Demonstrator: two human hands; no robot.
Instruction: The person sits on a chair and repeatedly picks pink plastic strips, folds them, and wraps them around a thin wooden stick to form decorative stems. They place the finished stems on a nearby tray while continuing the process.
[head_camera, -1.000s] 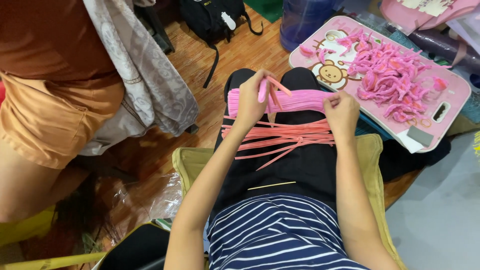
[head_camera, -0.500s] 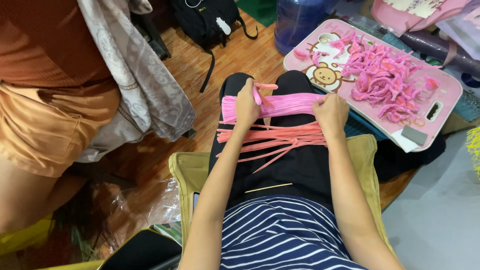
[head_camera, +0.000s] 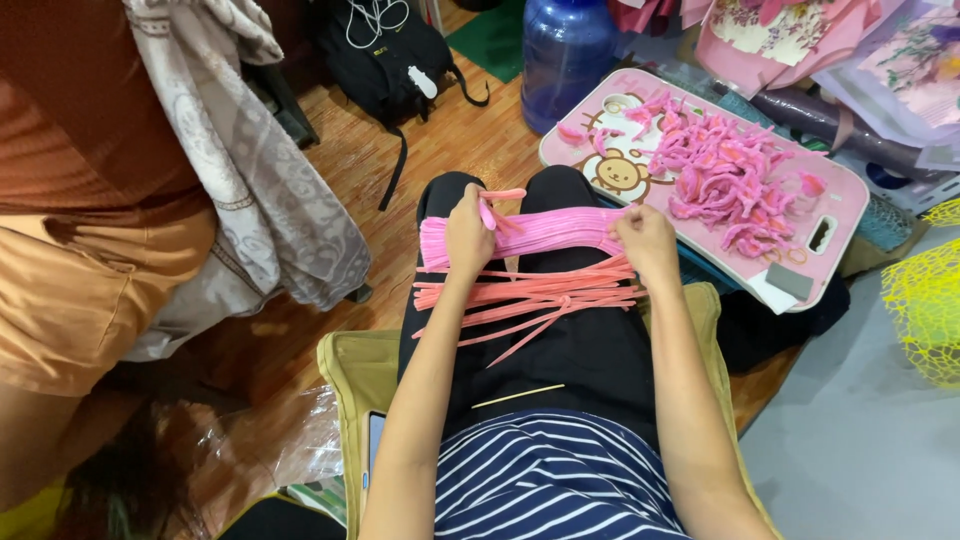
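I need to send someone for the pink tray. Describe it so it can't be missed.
Start at the blue water jug on the wooden floor. Just to its right lies the pink tray, a rounded rectangle beside the seated person's knees. Unlike the wrapping papers behind it, it bears a cartoon monkey and a heap of curled pink pieces.

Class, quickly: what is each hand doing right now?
Left hand: closed, pinching one pink stem above the pink bundle.
Right hand: closed on the bundle's end.
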